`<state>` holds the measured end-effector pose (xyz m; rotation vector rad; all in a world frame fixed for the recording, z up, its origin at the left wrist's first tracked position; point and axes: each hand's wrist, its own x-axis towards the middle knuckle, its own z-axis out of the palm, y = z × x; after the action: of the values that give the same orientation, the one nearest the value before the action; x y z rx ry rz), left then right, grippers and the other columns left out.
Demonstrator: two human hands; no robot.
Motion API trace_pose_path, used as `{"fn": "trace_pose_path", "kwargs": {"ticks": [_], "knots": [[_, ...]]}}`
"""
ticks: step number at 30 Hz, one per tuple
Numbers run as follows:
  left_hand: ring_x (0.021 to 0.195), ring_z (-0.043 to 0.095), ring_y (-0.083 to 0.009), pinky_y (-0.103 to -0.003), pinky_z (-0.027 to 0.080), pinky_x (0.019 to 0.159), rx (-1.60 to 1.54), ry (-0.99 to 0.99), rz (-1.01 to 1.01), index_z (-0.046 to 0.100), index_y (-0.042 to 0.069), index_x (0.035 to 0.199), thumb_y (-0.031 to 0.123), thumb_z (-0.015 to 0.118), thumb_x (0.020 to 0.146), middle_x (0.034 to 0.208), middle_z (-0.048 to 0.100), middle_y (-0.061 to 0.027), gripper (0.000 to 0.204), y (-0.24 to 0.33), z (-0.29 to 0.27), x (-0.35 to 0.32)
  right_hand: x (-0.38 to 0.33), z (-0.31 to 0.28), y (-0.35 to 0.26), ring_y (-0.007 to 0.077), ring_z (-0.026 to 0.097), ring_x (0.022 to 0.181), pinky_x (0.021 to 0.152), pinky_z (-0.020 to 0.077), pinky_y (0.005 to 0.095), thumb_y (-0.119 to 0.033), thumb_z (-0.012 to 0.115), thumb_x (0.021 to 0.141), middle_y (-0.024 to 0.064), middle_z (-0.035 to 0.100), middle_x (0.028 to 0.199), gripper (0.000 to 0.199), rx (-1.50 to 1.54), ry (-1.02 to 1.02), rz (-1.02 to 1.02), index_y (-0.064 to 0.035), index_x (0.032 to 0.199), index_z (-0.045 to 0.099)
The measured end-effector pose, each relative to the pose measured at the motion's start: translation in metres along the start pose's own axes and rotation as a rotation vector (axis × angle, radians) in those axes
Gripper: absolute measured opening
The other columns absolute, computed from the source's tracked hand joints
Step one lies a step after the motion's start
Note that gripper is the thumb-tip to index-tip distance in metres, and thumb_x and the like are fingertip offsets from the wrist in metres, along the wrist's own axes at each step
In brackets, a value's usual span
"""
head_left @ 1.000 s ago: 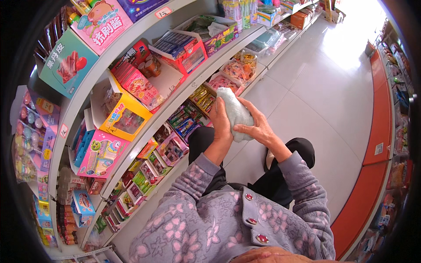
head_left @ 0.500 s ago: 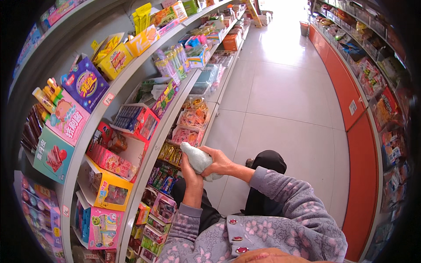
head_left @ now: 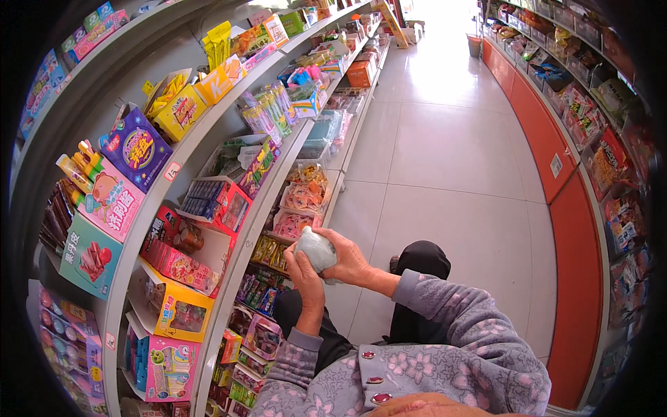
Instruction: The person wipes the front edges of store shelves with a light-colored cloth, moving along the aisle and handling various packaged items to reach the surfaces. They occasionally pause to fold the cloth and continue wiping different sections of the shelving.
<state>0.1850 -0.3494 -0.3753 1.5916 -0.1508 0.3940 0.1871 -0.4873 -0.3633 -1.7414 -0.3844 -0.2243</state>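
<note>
A pale green cloth point(head_left: 317, 250) is bunched into a rounded lump between my two hands, above my bent knees. My left hand point(head_left: 308, 286) presses on its left side, with the fingers bent against the fabric. From the right, my right hand point(head_left: 353, 263) wraps round the bundle, thumb over the top. A loose end of the cloth hangs out beneath the right hand. Just beyond the bundle, on the low shelf, are pink packets point(head_left: 294, 224) and small gold-wrapped sweets point(head_left: 269, 251).
Shelves on the left hold boxed snacks, among them a yellow box point(head_left: 186, 302) and a purple box point(head_left: 137, 146). A tiled aisle point(head_left: 451, 149) runs ahead to a bucket point(head_left: 474, 46). Along the right stands a red-based shelf point(head_left: 580, 278) with packaged food.
The cloth has been squeezed from a longer shape into a rounder lump. My left fingers have shifted up against its side. The view has moved slightly.
</note>
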Motion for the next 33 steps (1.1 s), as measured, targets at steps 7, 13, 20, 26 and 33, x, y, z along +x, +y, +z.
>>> {"fn": "trace_pose_path", "kwargs": {"ticks": [7, 13, 20, 26, 33], "knots": [[0.093, 0.062, -0.0134, -0.032, 0.051, 0.082, -0.469, 0.152, -0.429, 0.063, 0.011, 0.109, 0.043, 0.050, 0.103, 0.102, 0.062, -0.0005, 0.035, -0.007, 0.002, 0.004, 0.005, 0.000, 0.009, 0.0363, 0.040, 0.139, 0.116, 0.0332, 0.0390, -0.020, 0.092, 0.049, 0.0214, 0.040, 0.149, 0.123, 0.290, -0.119, 0.063, -0.0033, 0.154, 0.029], [0.092, 0.067, -0.0159, -0.031, 0.054, 0.081, -0.709, 0.084, -0.617, 0.065, 0.011, 0.108, 0.035, 0.049, 0.102, 0.101, 0.068, -0.0013, 0.030, -0.005, -0.009, 0.018, 0.008, 0.009, 0.012, 0.0330, 0.042, 0.137, 0.114, 0.0333, 0.0388, -0.024, 0.092, 0.053, 0.0190, 0.043, 0.146, 0.111, 0.235, -0.156, 0.149, -0.0013, 0.148, 0.041], [0.092, 0.068, -0.0178, -0.034, 0.056, 0.084, -0.479, -0.004, -0.487, 0.065, 0.010, 0.117, 0.037, 0.040, 0.103, 0.104, 0.069, -0.0029, 0.039, 0.001, -0.027, -0.011, 0.000, 0.021, 0.005, 0.0254, 0.056, 0.117, 0.101, 0.0437, 0.0383, -0.023, 0.087, 0.066, 0.0133, 0.061, 0.123, 0.088, 0.579, -0.350, 0.419, -0.0039, 0.141, 0.047], [0.089, 0.069, -0.0195, -0.035, 0.056, 0.080, -0.570, 0.146, -0.656, 0.066, 0.010, 0.114, 0.040, 0.040, 0.102, 0.104, 0.070, -0.0041, 0.041, -0.047, -0.040, -0.017, -0.013, 0.028, -0.001, 0.0191, 0.059, 0.107, 0.092, 0.0477, 0.0331, -0.008, 0.078, 0.075, 0.0075, 0.063, 0.115, 0.070, 0.603, -0.336, 0.419, -0.0036, 0.138, 0.049], [0.084, 0.068, -0.0209, -0.039, 0.056, 0.076, -0.682, 0.323, -0.664, 0.067, 0.013, 0.104, 0.041, 0.041, 0.102, 0.096, 0.069, -0.0051, 0.038, -0.090, -0.047, -0.033, -0.008, 0.056, 0.013, 0.0159, 0.064, 0.091, 0.081, 0.0521, 0.0312, -0.003, 0.075, 0.073, 0.0045, 0.068, 0.102, 0.052, 0.555, -0.381, 0.426, -0.0012, 0.124, 0.063]]}}
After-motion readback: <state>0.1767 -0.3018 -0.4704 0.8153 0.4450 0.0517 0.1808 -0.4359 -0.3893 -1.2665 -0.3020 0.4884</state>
